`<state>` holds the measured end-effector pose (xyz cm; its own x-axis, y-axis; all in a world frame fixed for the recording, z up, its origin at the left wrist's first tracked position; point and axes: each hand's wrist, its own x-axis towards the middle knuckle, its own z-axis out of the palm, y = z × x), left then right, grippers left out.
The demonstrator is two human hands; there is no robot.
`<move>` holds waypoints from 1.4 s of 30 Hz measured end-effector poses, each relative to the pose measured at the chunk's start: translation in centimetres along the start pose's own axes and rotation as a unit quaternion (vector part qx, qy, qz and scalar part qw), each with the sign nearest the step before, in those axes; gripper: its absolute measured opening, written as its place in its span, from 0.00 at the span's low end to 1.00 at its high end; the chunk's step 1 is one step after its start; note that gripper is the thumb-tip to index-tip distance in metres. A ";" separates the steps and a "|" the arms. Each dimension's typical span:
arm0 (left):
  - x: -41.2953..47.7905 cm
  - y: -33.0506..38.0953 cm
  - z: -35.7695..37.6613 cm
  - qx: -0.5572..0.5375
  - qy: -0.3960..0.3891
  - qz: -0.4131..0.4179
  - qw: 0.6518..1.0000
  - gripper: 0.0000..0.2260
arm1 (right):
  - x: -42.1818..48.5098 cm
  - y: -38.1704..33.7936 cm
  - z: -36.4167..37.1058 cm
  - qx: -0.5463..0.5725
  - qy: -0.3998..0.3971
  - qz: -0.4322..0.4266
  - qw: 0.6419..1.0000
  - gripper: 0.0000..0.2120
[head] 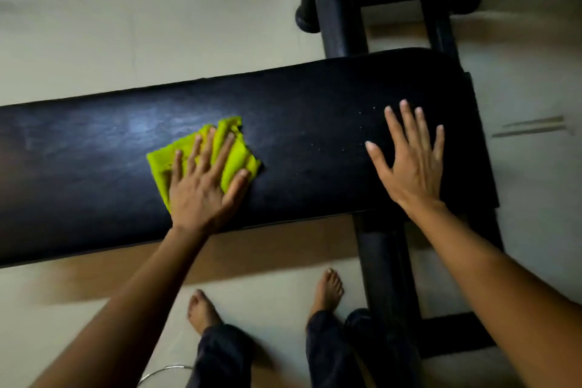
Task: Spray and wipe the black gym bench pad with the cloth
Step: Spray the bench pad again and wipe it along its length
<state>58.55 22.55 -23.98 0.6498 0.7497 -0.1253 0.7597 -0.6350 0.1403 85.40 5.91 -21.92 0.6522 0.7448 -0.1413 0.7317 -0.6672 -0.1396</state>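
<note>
Pressing flat, the left hand [201,189] was spread on the cloth [234,151] for wiping; the right hand [409,164], fingers apart, steadied the bench [315,98].

The left hand [204,186] is covering the near part of the yellow-green cloth [233,148]. The bench pad [315,110] is running off the picture's left edge and is hiding most of the black frame [333,9] beneath it. Beside the pad, the floor [529,127] markings are smearing into blur.
</note>
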 end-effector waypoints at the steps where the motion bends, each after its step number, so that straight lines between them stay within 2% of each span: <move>1: 1.3 1.1 -0.1 -0.027 0.005 -0.069 0.997 0.28 | -0.1 0.9 0.1 0.000 0.000 0.010 1.000 0.34; 3: 3.7 4.3 0.0 -0.073 0.031 -0.172 0.982 0.28 | -0.2 2.0 0.4 -0.003 -0.001 0.020 1.000 0.34; 5: 4.9 8.5 0.4 -0.092 0.028 -0.174 0.980 0.29 | -0.4 2.5 0.9 -0.001 -0.002 0.024 1.000 0.34; 7: 3.9 12.2 1.0 -0.083 0.022 -0.093 0.992 0.29 | -0.5 2.6 1.1 0.009 -0.003 0.027 1.000 0.34; 9: 2.0 13.1 1.4 -0.058 0.010 0.023 0.998 0.28 | -0.5 2.6 1.1 0.013 0.000 0.027 1.000 0.33; 11: 1.0 10.5 1.3 -0.021 -0.003 0.131 0.991 0.27 | -0.4 2.6 0.9 0.017 0.001 0.027 0.999 0.33; 13: 1.7 7.3 1.0 0.009 0.006 0.168 0.986 0.27 | -0.5 2.5 1.0 0.016 0.005 0.027 0.999 0.33; 15: 3.8 6.8 0.5 -0.012 0.007 0.081 0.997 0.27 | -0.6 2.4 1.2 0.011 0.005 0.028 1.000 0.33; 17: 5.6 9.3 0.3 -0.056 0.010 -0.045 0.997 0.29 | -0.5 2.3 1.3 0.003 0.000 0.029 1.000 0.32; 18: 6.1 11.0 0.3 -0.071 0.005 -0.076 0.995 0.29 | -0.5 2.4 1.3 -0.003 -0.001 0.031 1.000 0.32; 21: 5.5 14.7 0.2 -0.103 -0.028 -0.042 0.993 0.30 | -0.6 2.4 1.0 -0.011 -0.013 0.036 0.999 0.33; 24: 5.2 13.3 -1.1 -0.174 -0.051 0.022 0.983 0.30 | -0.6 1.8 0.5 -0.003 -0.024 0.044 0.999 0.35; 26: 5.8 10.3 -2.5 -0.240 0.005 0.009 0.971 0.29 | -0.8 0.2 -0.1 0.027 0.005 0.064 0.998 0.34; 27: 6.2 8.3 -3.0 -0.258 0.049 -0.038 0.964 0.29 | -0.9 -1.3 -0.3 0.043 0.032 0.065 0.996 0.33; 28: 6.6 6.2 -3.1 -0.260 0.082 -0.098 0.957 0.27 | -1.1 -3.1 -0.4 0.053 0.060 0.054 0.995 0.32; 30: 6.9 2.8 -2.3 -0.233 0.083 -0.180 0.952 0.24 | -1.4 -7.4 -0.2 0.056 0.095 0.008 0.994 0.29; 32: 6.7 1.5 -1.0 -0.175 0.045 -0.175 0.968 0.23 | -1.4 -11.9 1.1 0.050 0.083 -0.028 0.995 0.29; 35: 6.4 1.1 0.1 -0.121 0.037 -0.151 0.980 0.24 | -0.6 -16.0 3.5 0.043 0.049 0.013 0.998 0.29; 37: 6.4 1.0 0.2 -0.112 0.038 -0.154 0.981 0.25 | 0.9 -16.4 4.5 0.026 0.052 0.037 0.998 0.30; 42: 6.3 1.1 0.0 -0.117 0.032 -0.146 0.982 0.25 | 3.8 -15.3 3.9 0.009 0.049 0.019 0.999 0.32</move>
<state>63.52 26.59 -24.59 0.3969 0.9083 -0.1323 0.8817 -0.3373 0.3299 75.92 18.94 -24.19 0.6968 0.7155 -0.0503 0.7023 -0.6949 -0.1546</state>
